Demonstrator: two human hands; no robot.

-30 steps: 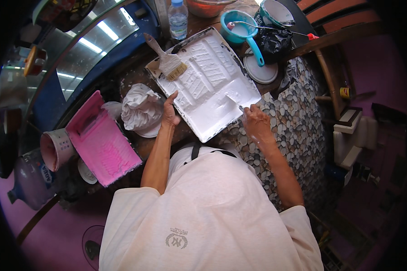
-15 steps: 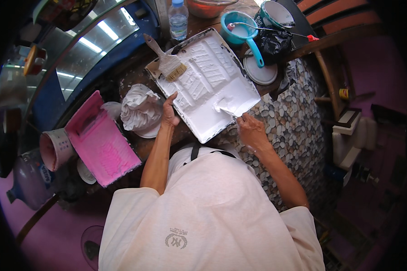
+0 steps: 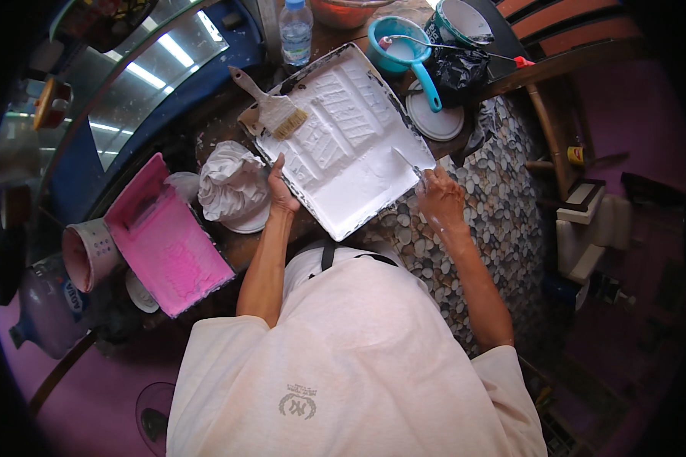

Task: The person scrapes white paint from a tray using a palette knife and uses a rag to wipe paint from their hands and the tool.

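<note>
A paint tray (image 3: 335, 145) coated with white paint lies tilted in front of me, ribbed in its far part and smooth in its near part. My left hand (image 3: 283, 194) grips its left edge, thumb at the rim, other fingers partly hidden. By the right edge, my right hand (image 3: 442, 199) is closed round a thin tool with a narrow blade (image 3: 405, 158), whose tip is at the white paint; its handle is hidden in the fist. A flat paintbrush (image 3: 270, 107) with pale bristles rests across the tray's far left corner.
Left of the tray are a crumpled white bag (image 3: 232, 183) and a pink paint tray (image 3: 171, 244). Beyond it stand a water bottle (image 3: 295, 34), a turquoise dipper (image 3: 395, 65) with a roller frame across it, and a paint bucket (image 3: 465, 23). A white lid (image 3: 438, 122) lies right.
My right hand has moved right and slightly away from me, taking the tool from the tray's near middle to its right side. The paint lump there is now smoothed. My left hand keeps its grip.
</note>
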